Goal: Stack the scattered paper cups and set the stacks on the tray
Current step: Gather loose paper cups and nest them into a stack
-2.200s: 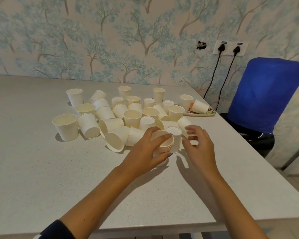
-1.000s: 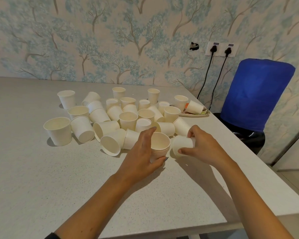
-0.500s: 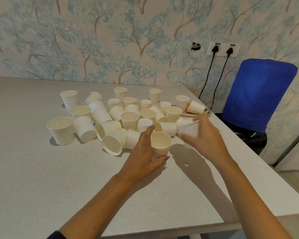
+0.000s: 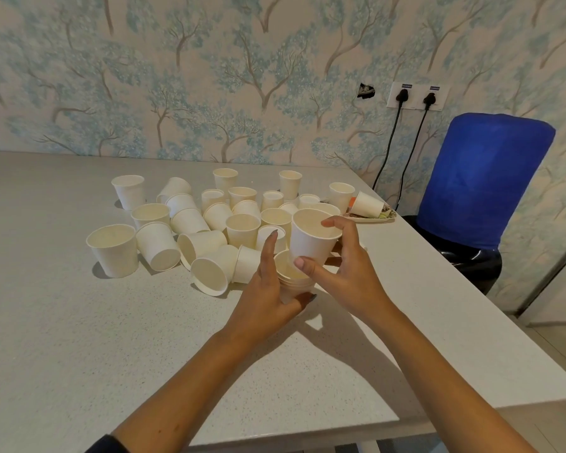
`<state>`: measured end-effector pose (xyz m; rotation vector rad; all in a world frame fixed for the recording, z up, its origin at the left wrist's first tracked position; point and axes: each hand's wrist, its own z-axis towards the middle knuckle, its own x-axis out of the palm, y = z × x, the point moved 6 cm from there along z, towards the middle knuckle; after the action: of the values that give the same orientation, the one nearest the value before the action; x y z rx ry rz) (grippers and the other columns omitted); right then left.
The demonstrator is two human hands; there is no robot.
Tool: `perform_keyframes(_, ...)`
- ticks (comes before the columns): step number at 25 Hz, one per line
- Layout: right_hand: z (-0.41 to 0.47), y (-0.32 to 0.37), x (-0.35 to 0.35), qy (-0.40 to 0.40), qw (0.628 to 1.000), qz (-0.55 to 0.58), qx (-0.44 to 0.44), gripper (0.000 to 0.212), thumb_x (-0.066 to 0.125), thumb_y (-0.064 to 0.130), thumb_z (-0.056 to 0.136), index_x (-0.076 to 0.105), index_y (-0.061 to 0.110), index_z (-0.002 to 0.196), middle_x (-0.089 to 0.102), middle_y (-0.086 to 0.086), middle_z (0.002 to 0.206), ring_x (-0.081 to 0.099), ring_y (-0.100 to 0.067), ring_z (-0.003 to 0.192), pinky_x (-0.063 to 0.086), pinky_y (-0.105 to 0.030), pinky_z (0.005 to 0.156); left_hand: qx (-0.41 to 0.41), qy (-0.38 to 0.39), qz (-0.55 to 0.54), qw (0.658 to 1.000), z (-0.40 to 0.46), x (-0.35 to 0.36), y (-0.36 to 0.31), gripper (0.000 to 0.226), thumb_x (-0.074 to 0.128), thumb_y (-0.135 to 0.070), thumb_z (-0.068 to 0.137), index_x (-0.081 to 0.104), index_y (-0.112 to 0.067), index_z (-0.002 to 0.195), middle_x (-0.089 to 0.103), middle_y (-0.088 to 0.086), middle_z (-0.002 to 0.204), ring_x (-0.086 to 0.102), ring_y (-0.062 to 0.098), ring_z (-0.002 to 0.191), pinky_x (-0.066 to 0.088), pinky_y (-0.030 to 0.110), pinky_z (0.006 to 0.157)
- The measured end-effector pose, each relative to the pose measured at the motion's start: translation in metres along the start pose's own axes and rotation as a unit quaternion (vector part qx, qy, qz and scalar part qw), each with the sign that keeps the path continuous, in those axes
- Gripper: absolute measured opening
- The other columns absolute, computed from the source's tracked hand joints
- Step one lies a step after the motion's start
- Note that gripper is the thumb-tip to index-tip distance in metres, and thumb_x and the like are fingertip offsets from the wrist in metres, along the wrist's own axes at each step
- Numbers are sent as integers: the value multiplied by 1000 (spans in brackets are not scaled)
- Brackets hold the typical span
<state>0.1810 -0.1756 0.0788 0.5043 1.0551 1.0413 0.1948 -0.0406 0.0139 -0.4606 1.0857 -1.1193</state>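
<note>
Right hand [image 4: 347,273] has swung its pinched cup [image 4: 312,238] back over the stack [image 4: 293,282] gripped by left hand [image 4: 265,295], centre frame; nesting next.

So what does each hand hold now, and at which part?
The right hand pinches a single cup, fingers at the rim, thumb on the lower wall. The left hand grips the stack around its side.

A pale speckled table [image 4: 79,338] bore many scattered white paper cups [image 4: 113,250] and a patterned tray [image 4: 384,215] near its far right edge.
</note>
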Motion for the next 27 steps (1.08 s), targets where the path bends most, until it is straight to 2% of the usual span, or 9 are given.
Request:
perform_keyframes(4,1,-2,3,2,1000,-3,-4,63,71,59,70,24,65,112,40,29,125,51,-8,113,52,-17,81,7,0,9,1000,-1,0,-3,115,74,-50,74,-22,-56,136,32,-7,152,41,1,125,35,14,94)
perform_keyframes(7,3,-4,9,22,1000,-15,-5,62,71,57,71,25,64,111,34,43,117,47,4,109,49,-15,82,14,1,1,1000,-1,-1,-7,116,75,-47,74,-23,-53,137,32,-6,152,42,9,131,41,27,101)
perform_keyframes(12,4,-22,24,95,988,-116,22,82,56,73,72,22,39,139,28,16,145,25,-1,122,31,-24,98,16,3,-2,1000,2,1,-7,119,76,-35,77,-26,-53,137,27,-8,154,33,2,135,31,18,104)
perform_keyframes(15,0,-28,24,132,981,-136,30,87,49,77,71,20,39,143,22,11,151,23,-8,132,29,-34,104,23,-2,15,1000,2,0,-7,104,75,-35,75,-4,-57,139,32,-16,146,35,-2,129,33,16,102)
perform_keyframes(18,-2,-30,17,170,975,-137,31,91,43,84,68,16,42,144,18,15,150,19,-12,137,33,-36,106,33,-11,39,999,2,-1,-7,81,74,-43,74,22,-45,137,42,-16,136,42,-2,119,38,14,95)
perform_keyframes(20,6,-29,2,140,982,-129,15,91,36,87,69,16,41,145,18,15,152,17,-10,137,31,-30,104,47,-13,52,997,2,-2,-9,75,72,-46,76,27,-38,136,43,-16,132,41,-4,116,35,7,91)
perform_keyframes(22,26,-34,-18,58,989,-136,13,83,34,82,76,19,40,145,22,7,153,18,-18,140,23,-43,110,48,-16,59,997,2,-2,-9,74,71,-44,77,27,-35,136,42,-18,130,39,-7,116,35,7,91)
perform_keyframes(24,46,-49,-33,-7,986,-159,43,71,44,69,84,22,40,144,25,-1,150,21,-26,139,22,-56,110,39,-14,58,997,3,-2,-9,74,72,-45,77,26,-40,134,39,-23,128,37,-10,116,32,2,89)
perform_keyframes(27,73,-82,-40,17,966,-232,113,73,61,51,84,21,42,144,27,-9,147,26,-34,135,26,-55,108,23,-5,53,998,2,-1,-8,75,72,-48,76,23,-45,133,38,-26,129,36,-10,116,31,5,89)
